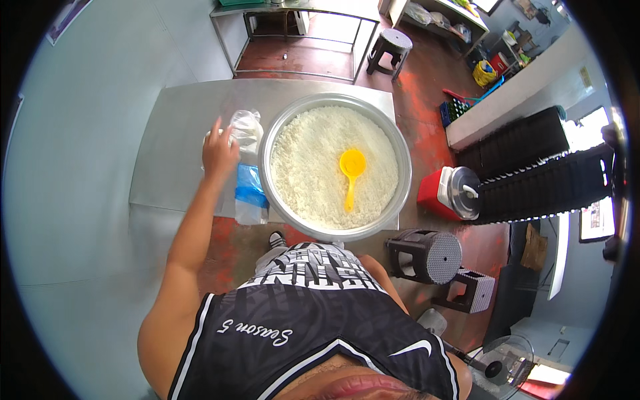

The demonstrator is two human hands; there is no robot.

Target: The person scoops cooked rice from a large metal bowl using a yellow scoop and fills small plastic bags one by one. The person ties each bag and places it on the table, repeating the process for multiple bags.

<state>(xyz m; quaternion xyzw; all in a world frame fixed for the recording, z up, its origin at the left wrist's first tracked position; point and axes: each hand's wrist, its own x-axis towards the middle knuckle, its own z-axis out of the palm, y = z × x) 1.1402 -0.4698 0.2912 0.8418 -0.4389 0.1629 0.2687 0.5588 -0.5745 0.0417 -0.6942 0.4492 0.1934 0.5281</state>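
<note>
My left hand [220, 152], slightly blurred, is over the metal table [180, 115] with its fingers spread, at a whitish plastic bag partly hidden beneath it. Just right of it lies a clear plastic bag with white contents [246, 131]. Nearer to me is a blue and clear pack of plastic bags [251, 187] beside the basin. The large round metal basin [266, 172] is full of cooked white rice [310, 165]. A yellow plastic scoop [352, 167] rests on the rice, its handle towards me. My right hand is out of sight; only part of that arm shows beside the shorts.
A wall [100, 150] borders the table on the left. Beyond stands another metal table [320, 9] and a plastic stool [395, 42]. To the right are a red and white cooler [440, 195], more stools [430, 255], stacked black chairs [540, 185] and a fan [502, 365].
</note>
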